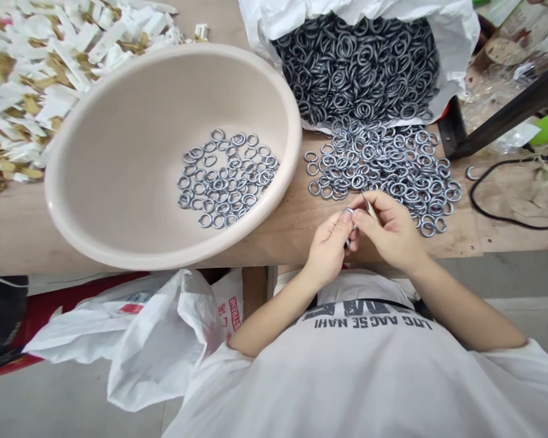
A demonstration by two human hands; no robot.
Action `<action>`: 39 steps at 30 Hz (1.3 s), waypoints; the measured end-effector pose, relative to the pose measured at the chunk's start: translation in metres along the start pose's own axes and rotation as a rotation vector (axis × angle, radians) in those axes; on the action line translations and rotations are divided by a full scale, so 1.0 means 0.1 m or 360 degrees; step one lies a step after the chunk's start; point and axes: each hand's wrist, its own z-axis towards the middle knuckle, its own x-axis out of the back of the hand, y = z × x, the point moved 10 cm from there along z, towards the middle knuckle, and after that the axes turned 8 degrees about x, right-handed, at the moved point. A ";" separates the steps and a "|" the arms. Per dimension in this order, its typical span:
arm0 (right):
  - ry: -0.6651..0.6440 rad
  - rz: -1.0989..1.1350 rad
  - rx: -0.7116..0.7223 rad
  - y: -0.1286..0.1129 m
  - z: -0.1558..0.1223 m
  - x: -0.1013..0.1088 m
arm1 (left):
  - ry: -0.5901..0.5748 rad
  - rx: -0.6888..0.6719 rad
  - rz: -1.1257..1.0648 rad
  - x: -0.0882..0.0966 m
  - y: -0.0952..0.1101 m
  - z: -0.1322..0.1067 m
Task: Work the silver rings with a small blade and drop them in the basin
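My left hand (329,248) is closed, pinching a grey ring (348,210) between thumb and fingers just over the table's front edge. Close beside it, my right hand (395,231) is closed on a small thin blade-like tool (370,208) with a pale body and a dark, pointed tip. The right thumb is at the ring; whether it touches is too small to tell. A loose pile of grey rings (383,161) lies on the table just beyond both hands. More grey rings (226,182) rest inside a large beige basin (173,258) to the left.
Behind the pile, a white sack (456,45) lies open, full of darker rings (360,67). White and brown plastic pieces (73,48) are heaped at the far left. On the right are a black metal bar (511,109) and a black cable (497,220). White bags (159,340) hang below the table.
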 end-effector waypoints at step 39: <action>-0.0342 -0.0967 0.0551 -0.42 -0.13 -0.09 | -0.0082 0.0243 -0.0310 0.14 -0.03 -0.06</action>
